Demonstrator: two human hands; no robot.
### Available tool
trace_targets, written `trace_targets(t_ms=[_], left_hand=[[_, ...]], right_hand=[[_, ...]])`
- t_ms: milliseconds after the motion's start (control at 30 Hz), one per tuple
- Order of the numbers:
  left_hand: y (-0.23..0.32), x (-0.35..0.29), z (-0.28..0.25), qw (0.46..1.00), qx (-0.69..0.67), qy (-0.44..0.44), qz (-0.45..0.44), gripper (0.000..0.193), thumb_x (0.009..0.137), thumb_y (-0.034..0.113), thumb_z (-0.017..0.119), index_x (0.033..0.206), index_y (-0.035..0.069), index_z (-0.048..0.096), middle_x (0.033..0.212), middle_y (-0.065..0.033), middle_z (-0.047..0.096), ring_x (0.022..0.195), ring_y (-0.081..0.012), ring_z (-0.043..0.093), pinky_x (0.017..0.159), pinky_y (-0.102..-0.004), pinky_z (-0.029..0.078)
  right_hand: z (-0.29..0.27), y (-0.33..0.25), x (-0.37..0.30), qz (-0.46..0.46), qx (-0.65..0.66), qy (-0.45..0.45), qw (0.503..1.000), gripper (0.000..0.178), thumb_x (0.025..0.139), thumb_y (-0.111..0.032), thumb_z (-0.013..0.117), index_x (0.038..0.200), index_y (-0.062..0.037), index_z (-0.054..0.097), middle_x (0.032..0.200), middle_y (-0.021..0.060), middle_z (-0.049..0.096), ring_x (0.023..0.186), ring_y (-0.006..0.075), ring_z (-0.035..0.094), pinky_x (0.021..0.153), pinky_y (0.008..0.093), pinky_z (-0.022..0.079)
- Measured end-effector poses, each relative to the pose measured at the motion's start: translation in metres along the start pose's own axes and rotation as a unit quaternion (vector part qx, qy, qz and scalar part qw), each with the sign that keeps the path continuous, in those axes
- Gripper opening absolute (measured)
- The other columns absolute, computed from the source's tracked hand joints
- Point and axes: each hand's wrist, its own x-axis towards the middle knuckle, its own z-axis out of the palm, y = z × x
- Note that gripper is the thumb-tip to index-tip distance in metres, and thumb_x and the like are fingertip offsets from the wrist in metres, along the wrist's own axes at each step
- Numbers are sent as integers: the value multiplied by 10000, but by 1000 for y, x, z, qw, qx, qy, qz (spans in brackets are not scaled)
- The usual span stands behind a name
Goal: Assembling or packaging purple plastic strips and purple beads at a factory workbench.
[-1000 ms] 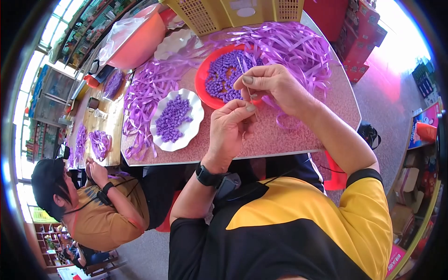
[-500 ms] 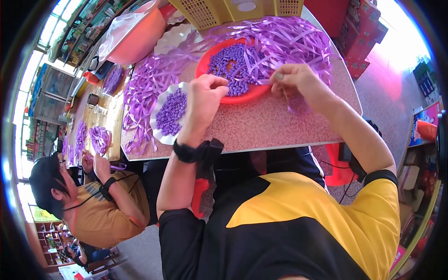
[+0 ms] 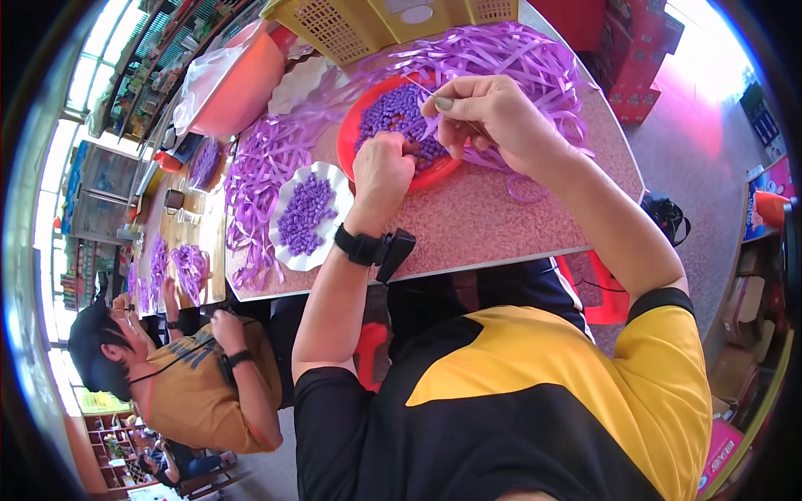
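One ribbon heap (image 3: 251,167) lies farthest left, beside the white dish (image 3: 342,197); the left forearm is close to that frilled rim, so a careless elbow could jolt the dish and scatter its beads (image 3: 303,219). Next, the red bowl (image 3: 344,149) holds loose beads (image 3: 393,111). Over its near edge bends the left hand (image 3: 384,167), fingers curled down; whether they grip anything I cannot tell. Pressing on that rim might tip the bowl. The right hand (image 3: 489,115) pinches a thin strand (image 3: 416,83) above the bowl; too slack a pinch could drop it. Rightmost, the second heap (image 3: 535,63) could snag the fingers.
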Motion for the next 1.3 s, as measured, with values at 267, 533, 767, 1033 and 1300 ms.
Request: trace_targets(t_ms=[267, 533, 767, 1033, 1300], left_hand=[[-5, 2, -6, 999, -26, 37, -24, 143, 722, 91, 657, 820, -3, 705, 862, -212, 677, 824, -380, 659, 744, -449, 508], [-1, -2, -25, 790, -588, -18, -173, 76, 830, 32, 626, 848, -37, 652, 806, -106, 666, 642, -137, 590, 544, -269, 471], [12, -15, -21, 688, -714, -3, -129, 35, 838, -20, 595, 872, -21, 603, 901, -164, 661, 605, -125, 561, 503, -237, 451], [20, -20, -17, 736, -665, 27, -123, 128, 830, -45, 643, 956, -30, 629, 883, -112, 675, 664, -117, 610, 516, -229, 460], [19, -24, -18, 748, -652, 14, -124, 169, 842, -58, 687, 1007, -40, 653, 887, -81, 673, 675, -94, 598, 533, -202, 443]], right_hand=[[-15, 22, 3, 37, -53, -14, 998, 188, 957, -116, 569, 994, 22, 691, 662, 42, 652, 526, 83, 596, 455, 187, 364], [-13, 35, 7, 6, -116, -40, 992, 161, 939, -20, 560, 1025, 33, 685, 667, 37, 606, 538, 79, 548, 487, 214, 395], [-5, 34, 1, -120, -307, 21, 944, 181, 915, 15, 576, 1055, 5, 691, 715, 16, 610, 642, 90, 577, 605, 233, 467], [-1, 32, -6, -196, -461, 33, 865, 214, 852, 8, 634, 1045, -36, 715, 881, 160, 714, 754, 225, 700, 669, 314, 524], [-1, 26, -9, -221, -518, 46, 825, 200, 825, -7, 657, 1009, -49, 726, 872, 157, 710, 776, 291, 698, 677, 352, 535]])
